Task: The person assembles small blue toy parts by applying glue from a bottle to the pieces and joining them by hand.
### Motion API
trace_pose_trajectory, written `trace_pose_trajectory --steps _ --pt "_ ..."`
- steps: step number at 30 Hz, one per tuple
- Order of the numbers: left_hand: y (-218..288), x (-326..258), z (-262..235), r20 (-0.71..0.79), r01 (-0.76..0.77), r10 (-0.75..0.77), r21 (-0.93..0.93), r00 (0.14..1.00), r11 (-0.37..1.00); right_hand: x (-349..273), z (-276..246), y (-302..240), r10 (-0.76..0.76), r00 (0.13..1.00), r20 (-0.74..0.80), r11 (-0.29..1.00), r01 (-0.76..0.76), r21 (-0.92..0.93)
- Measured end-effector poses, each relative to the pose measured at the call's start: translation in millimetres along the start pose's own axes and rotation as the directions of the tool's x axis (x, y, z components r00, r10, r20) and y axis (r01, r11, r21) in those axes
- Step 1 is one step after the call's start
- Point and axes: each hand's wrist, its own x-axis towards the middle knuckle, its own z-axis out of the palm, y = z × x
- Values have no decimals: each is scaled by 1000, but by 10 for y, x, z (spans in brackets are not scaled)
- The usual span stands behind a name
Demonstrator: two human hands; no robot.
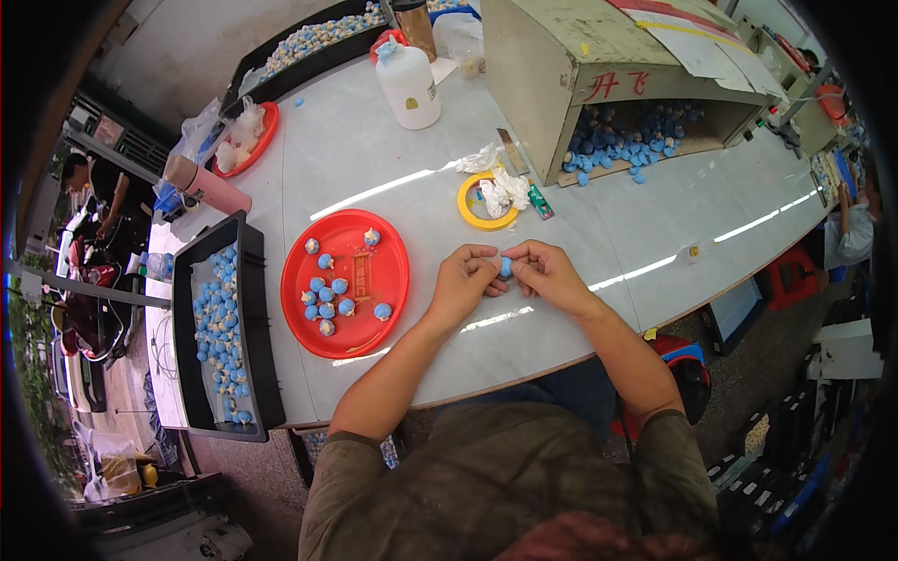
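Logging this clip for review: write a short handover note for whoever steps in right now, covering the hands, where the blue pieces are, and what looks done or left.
Left hand and right hand: both pinch one blue piece between the fingertips, above the table.
Red plate, left of the hands: about a dozen blue pieces lie on it.
Black tray, far left: many more pieces.
Box, ahead right: a heap of pieces in its opening.
Done or left: cannot tell which pile is finished.

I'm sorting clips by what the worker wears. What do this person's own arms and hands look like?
Both forearms are bare from elbow to wrist. The left hand and right hand wear no gloves; no watch, ring or band shows. Short olive-brown sleeves of a T-shirt end around the elbows.
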Motion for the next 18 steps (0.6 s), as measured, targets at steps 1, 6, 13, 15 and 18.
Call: trace_pose_trajectory --steps 1,6,13,15,18 --pt "3 3 -3 -1 -1 1 0 1000 1000 -3 1 -6 6 1000 0 1000 -6 -3" --pt "39 5 10 8 8 -8 -17 1000 1000 5 13 5 15 1000 -19 1000 -15 -1" --pt "66 -3 -6 24 17 -16 -18 1000 1000 11 28 -6 15 1000 -21 1000 -15 -14" --pt "70 -4 -10 21 36 -36 -15 999 999 8 34 -11 16 1000 -14 1000 -17 -13" --pt "59 12 8 22 25 -25 -6 999 1000 4 17 4 24 1000 -17 1000 -24 5"
